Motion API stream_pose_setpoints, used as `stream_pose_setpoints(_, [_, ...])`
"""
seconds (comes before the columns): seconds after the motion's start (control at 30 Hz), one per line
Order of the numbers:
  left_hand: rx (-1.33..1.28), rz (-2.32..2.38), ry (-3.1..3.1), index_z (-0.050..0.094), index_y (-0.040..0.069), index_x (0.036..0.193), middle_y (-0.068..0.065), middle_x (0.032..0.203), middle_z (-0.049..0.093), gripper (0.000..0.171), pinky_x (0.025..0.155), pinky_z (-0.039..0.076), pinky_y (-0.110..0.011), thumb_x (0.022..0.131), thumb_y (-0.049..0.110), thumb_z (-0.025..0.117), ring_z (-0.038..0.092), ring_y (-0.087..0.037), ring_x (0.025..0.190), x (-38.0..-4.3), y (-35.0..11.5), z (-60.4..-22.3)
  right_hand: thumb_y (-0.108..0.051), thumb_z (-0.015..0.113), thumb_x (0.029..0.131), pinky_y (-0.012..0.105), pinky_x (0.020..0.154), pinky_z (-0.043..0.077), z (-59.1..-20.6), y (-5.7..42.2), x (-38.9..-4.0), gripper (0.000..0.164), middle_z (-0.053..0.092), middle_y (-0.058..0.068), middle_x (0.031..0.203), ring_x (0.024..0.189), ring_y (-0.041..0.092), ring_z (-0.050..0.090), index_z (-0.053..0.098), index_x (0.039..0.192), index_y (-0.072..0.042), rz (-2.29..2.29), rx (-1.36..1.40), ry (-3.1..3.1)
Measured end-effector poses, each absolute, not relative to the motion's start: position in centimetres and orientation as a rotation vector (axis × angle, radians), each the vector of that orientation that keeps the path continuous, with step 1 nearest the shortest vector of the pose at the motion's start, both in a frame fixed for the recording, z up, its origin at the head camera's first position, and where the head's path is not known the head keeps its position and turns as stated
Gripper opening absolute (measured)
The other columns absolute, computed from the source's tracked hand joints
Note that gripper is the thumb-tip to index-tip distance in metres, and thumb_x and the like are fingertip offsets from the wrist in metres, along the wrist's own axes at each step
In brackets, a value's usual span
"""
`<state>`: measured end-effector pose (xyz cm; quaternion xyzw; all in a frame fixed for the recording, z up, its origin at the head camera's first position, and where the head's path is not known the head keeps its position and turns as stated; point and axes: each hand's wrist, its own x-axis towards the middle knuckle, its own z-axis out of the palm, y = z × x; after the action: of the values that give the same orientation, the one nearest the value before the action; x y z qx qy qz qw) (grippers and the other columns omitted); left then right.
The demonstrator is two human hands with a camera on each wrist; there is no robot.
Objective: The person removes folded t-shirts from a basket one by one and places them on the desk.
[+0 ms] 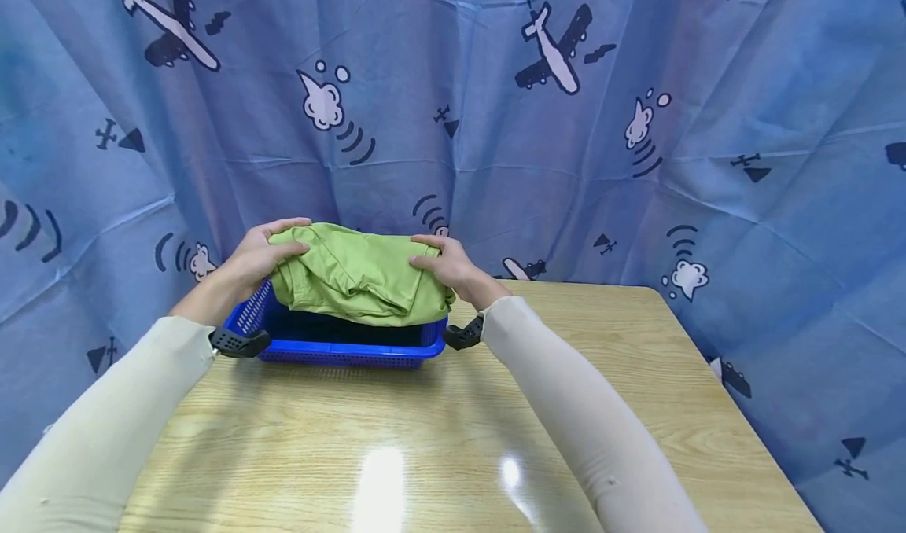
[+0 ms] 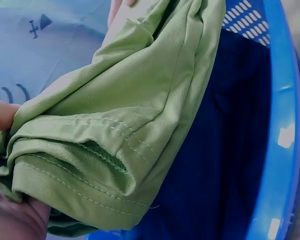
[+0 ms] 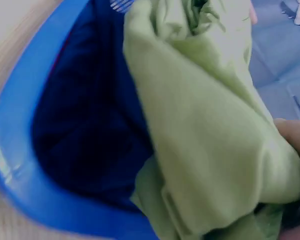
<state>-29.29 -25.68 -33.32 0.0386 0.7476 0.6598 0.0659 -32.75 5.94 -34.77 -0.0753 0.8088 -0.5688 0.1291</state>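
Observation:
A bundle of folded green cloth, a stitched garment (image 1: 354, 273), is held up by both hands over a blue plastic basket (image 1: 347, 352). My left hand (image 1: 258, 254) grips its left end, thumb on the near face. The right hand (image 1: 453, 266) pinches the other end in the same way. In the left wrist view the garment's stitched hems (image 2: 80, 185) lie in stacked layers. Dark navy cloth (image 2: 215, 150) lies inside the basket below it, and the right wrist view shows this dark cloth (image 3: 90, 125) too. Some fingers are hidden behind the green fabric.
The basket stands on a light wooden table (image 1: 566, 407) near its back edge. Behind the table hangs a blue curtain (image 1: 453, 85) printed with airplanes. Black straps with small devices (image 1: 241, 343) sit on both wrists.

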Motion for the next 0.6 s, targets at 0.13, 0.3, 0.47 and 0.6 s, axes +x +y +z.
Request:
stream_pose_setpoints(0.13, [0.137, 1.858, 2.372, 0.043, 0.008, 0.153, 0.02, 0.095, 0.066, 0.059, 0.072, 0.055, -0.017, 0.098, 0.015, 0.064, 0.065, 0.004, 0.078, -29.3, -25.1, -34.5, -0.014, 0.066, 0.098, 0.026, 0.077, 0.058, -36.0, 6.5, -32.5, 0.051, 0.053, 0.014, 0.148, 0.086, 0.012, 0.067, 0.054, 0.148, -0.017, -1.541, -0.182, 2.395])
stream_pose_setpoints(0.3, [0.153, 1.776, 2.43, 0.044, 0.007, 0.152, 0.018, 0.101, 0.064, 0.058, 0.076, 0.054, -0.017, 0.098, 0.015, 0.063, 0.064, 0.004, 0.082, -29.3, -24.5, -34.9, -0.014, 0.064, 0.1, 0.024, 0.07, 0.057, -36.6, 6.9, -32.4, 0.052, 0.05, 0.014, 0.152, 0.074, 0.009, 0.065, 0.051, 0.15, -0.016, -1.475, -0.175, 2.405])
stream_pose_setpoints(0.47, [0.16, 1.788, 2.434, 0.045, 0.01, 0.153, 0.018, 0.101, 0.065, 0.058, 0.075, 0.055, -0.017, 0.098, 0.016, 0.064, 0.065, 0.003, 0.082, -29.4, -24.3, -34.1, -0.012, 0.065, 0.098, 0.024, 0.072, 0.056, -36.1, 6.9, -32.6, 0.052, 0.05, 0.014, 0.152, 0.084, 0.013, 0.066, 0.053, 0.149, -0.016, -1.509, -0.181, 2.453])
stream_pose_setpoints(0.6, [0.164, 1.804, 2.421, 0.044, 0.011, 0.154, 0.018, 0.101, 0.066, 0.059, 0.074, 0.055, -0.018, 0.098, 0.017, 0.064, 0.066, 0.003, 0.082, -29.5, -24.3, -33.1, -0.01, 0.066, 0.098, 0.028, 0.085, 0.056, -35.4, 6.8, -32.8, 0.052, 0.038, 0.01, 0.162, 0.11, 0.021, 0.065, 0.054, 0.148, -0.016, -1.525, -0.178, 2.504])
